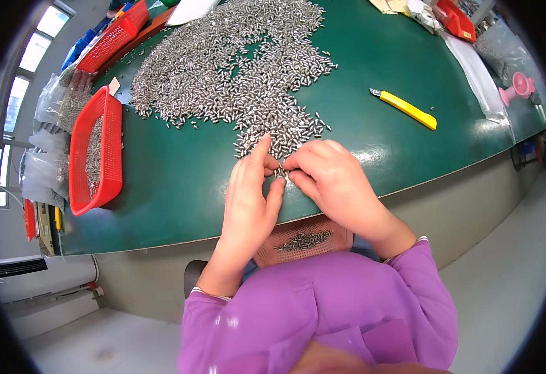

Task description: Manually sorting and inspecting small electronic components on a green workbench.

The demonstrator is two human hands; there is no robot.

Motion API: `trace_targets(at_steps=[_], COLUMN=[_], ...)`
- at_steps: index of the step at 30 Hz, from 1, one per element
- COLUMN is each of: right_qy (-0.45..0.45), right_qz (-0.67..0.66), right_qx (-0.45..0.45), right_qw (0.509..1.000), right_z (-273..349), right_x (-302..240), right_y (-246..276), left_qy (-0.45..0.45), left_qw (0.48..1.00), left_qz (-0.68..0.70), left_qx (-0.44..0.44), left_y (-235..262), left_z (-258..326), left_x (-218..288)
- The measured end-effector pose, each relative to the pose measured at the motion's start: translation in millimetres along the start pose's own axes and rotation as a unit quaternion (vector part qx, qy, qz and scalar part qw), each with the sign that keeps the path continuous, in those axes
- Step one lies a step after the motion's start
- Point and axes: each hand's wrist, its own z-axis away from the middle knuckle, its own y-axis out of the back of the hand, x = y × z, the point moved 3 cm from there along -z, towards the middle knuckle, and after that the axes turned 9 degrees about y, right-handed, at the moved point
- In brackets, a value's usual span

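Observation:
A wide heap of small silvery metal pins (235, 75) spreads over the green table, narrowing toward me. At its near tip, my left hand (248, 196) and my right hand (335, 181) meet with their fingertips around a few pins (280, 174). The left index finger points forward beside the heap, while its thumb and another finger bend in at the pins. My right thumb and index finger pinch in from the other side. How firmly each hand grips is partly hidden by the fingers. Below the table edge, a pink mesh basket (270, 252) on my lap holds more pins.
A red basket (118, 156) with pins stands at the left. To the right lies a yellow utility knife (407, 111), its blade end toward the heap. Farther right are a white sheet (475, 78) and a pink spool-shaped object (518, 88). Bags of parts (45, 165) line the left side.

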Motion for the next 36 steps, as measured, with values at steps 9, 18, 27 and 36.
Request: trace_targets(at_steps=[9,18,27,36], right_qy=[-0.011,0.013,-0.005,-0.008], right_qz=[-0.05,-0.019,0.016,0.034], right_qx=[0.002,-0.012,-0.029,-0.021], right_qw=[0.999,1.0,0.999,0.999], right_z=[2,2,3,2], right_x=[1,1,-1,-3], right_y=[8,8,7,4], left_qy=[-0.009,-0.042,-0.04,-0.041], left_qw=[0.999,0.999,0.999,0.999], left_qz=[0.039,0.016,0.005,-0.015], left_qx=[0.005,-0.002,0.006,0.026], left_y=[2,3,0,-3], left_z=[3,4,2,2], left_x=[-4,-3,0,1])
